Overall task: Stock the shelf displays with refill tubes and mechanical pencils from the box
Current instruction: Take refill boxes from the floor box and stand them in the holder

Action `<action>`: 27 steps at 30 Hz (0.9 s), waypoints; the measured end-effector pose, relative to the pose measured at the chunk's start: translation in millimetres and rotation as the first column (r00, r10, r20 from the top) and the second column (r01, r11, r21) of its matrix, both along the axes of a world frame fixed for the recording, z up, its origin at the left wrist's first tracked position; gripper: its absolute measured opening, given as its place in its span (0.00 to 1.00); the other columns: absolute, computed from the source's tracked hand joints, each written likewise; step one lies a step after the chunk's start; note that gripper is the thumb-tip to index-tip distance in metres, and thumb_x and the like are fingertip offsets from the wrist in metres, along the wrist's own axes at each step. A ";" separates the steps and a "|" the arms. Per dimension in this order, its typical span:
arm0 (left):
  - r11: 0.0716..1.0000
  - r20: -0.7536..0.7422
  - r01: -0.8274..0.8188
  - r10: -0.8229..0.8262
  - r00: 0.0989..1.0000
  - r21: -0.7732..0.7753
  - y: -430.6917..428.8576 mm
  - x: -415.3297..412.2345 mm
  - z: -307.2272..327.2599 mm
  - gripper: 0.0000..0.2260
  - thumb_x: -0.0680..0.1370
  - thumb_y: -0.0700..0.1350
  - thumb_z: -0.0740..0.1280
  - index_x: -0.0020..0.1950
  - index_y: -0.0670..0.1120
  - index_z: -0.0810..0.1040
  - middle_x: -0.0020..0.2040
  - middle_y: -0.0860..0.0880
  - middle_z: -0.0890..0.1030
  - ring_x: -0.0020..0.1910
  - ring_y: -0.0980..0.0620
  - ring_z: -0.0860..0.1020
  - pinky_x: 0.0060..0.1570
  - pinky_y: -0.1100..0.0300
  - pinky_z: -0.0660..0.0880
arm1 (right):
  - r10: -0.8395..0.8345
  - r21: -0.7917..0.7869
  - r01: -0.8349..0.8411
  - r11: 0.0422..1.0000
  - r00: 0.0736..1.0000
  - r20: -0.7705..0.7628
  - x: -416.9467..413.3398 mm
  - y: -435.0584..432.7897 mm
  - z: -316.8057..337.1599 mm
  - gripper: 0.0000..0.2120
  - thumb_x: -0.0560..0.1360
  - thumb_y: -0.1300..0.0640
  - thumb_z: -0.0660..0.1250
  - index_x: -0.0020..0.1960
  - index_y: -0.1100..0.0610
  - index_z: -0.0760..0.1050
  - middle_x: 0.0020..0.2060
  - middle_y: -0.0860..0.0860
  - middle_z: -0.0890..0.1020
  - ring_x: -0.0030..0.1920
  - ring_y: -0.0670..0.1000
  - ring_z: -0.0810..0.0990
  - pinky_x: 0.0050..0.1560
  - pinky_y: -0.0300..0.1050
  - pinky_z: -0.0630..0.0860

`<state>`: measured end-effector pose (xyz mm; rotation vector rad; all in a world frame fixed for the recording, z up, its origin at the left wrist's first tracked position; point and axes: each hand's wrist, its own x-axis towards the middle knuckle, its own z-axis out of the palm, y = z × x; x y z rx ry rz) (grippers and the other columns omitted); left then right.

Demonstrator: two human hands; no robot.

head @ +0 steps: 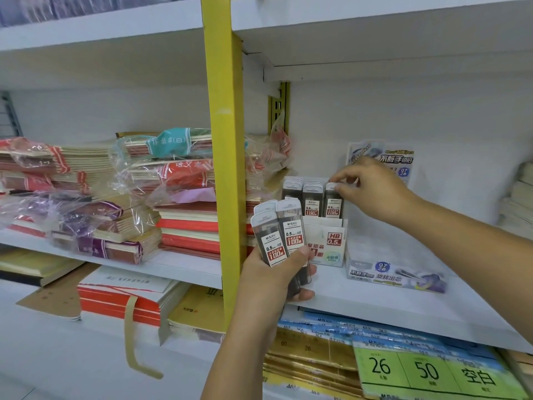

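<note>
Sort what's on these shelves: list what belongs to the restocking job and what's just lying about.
Job: left hand gripping clear plastic refill tubes with red-and-white labels; right hand pinching one tube in the white cardboard display box; tubes standing in it.
Lying about: plastic-wrapped stacks of exercise books; green paper price card; yellow metal shelf post.

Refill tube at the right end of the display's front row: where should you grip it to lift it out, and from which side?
Pinch the white cap from above. The refill tube stands upright, its base sunk behind the display box front, with a neighbouring tube tight beside it.
</note>
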<state>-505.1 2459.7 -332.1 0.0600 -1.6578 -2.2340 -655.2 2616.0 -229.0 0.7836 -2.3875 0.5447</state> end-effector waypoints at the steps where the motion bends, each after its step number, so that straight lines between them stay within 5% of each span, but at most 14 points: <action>1: 1.000 -0.003 0.002 -0.002 1.000 -0.005 -0.1 0.3 0.1 0.10 0.76 0.45 0.73 0.56 0.51 0.80 0.45 0.51 0.87 0.41 0.52 0.86 0.32 0.61 0.80 | -0.023 -0.004 0.023 1.000 1.000 0.003 0.2 -1.0 -1.0 0.11 0.77 0.52 0.67 0.58 0.50 0.81 0.52 0.55 0.76 0.50 0.52 0.74 0.48 0.43 0.68; 7: 0.999 -0.006 0.023 -0.023 1.000 -0.032 -0.7 3.7 1.4 0.09 0.75 0.45 0.73 0.55 0.50 0.80 0.44 0.50 0.87 0.41 0.52 0.86 0.32 0.61 0.80 | -0.072 0.057 0.075 0.996 0.996 -0.049 22.1 -2.4 -5.4 0.19 0.79 0.49 0.62 0.68 0.51 0.73 0.58 0.56 0.75 0.64 0.56 0.69 0.63 0.50 0.66; 10: 0.997 -0.005 0.042 -0.043 0.999 -0.061 -1.5 6.3 2.3 0.10 0.75 0.46 0.74 0.55 0.51 0.80 0.45 0.51 0.87 0.42 0.52 0.86 0.33 0.60 0.80 | 0.114 -0.119 -0.124 0.985 0.990 -0.084 53.3 -2.7 -2.2 0.14 0.79 0.50 0.62 0.62 0.49 0.78 0.48 0.44 0.78 0.51 0.42 0.75 0.50 0.35 0.68; 13: 0.994 -0.007 0.061 -0.062 0.998 -0.094 -1.7 9.1 3.2 0.09 0.75 0.46 0.74 0.54 0.52 0.80 0.44 0.52 0.87 0.43 0.53 0.86 0.33 0.61 0.81 | 0.375 -0.269 -0.324 0.907 0.912 0.168 88.6 -8.2 -2.0 0.10 0.76 0.46 0.65 0.56 0.43 0.79 0.40 0.37 0.82 0.43 0.35 0.78 0.39 0.25 0.70; 18: 0.991 -0.017 0.107 -0.109 0.994 -0.082 -3.9 12.9 2.6 0.06 0.75 0.46 0.74 0.50 0.54 0.84 0.46 0.50 0.87 0.45 0.51 0.86 0.34 0.60 0.81 | 0.477 -0.382 -0.353 0.854 0.824 0.306 100.1 -12.4 -12.1 0.08 0.72 0.55 0.72 0.49 0.46 0.78 0.41 0.43 0.84 0.41 0.43 0.83 0.43 0.35 0.79; 22: 0.991 -0.019 0.132 -0.132 0.991 -0.010 -7.5 14.7 2.0 0.13 0.72 0.49 0.75 0.55 0.51 0.83 0.50 0.47 0.87 0.48 0.48 0.86 0.35 0.59 0.81 | 0.571 -0.595 -0.297 0.746 0.746 0.344 89.8 -5.6 -12.6 0.05 0.77 0.59 0.66 0.51 0.55 0.72 0.42 0.49 0.86 0.40 0.50 0.85 0.38 0.42 0.79; 25: 0.994 -0.011 0.110 -0.110 0.994 -0.029 -10.0 15.1 2.2 0.12 0.76 0.48 0.72 0.58 0.49 0.79 0.49 0.48 0.87 0.45 0.49 0.86 0.35 0.60 0.81 | 0.522 -0.651 -0.275 0.708 0.824 0.220 77.5 0.8 -1.5 0.06 0.78 0.60 0.65 0.50 0.51 0.70 0.42 0.49 0.86 0.39 0.53 0.85 0.42 0.50 0.79; 27: 0.995 -0.012 0.093 -0.093 0.996 -0.045 -10.5 15.2 2.6 0.10 0.77 0.49 0.71 0.58 0.51 0.78 0.48 0.49 0.87 0.42 0.51 0.86 0.34 0.61 0.80 | 0.482 -0.651 -0.315 0.691 0.871 0.091 70.8 5.0 10.0 0.10 0.78 0.62 0.65 0.50 0.47 0.69 0.41 0.47 0.86 0.39 0.48 0.84 0.39 0.43 0.80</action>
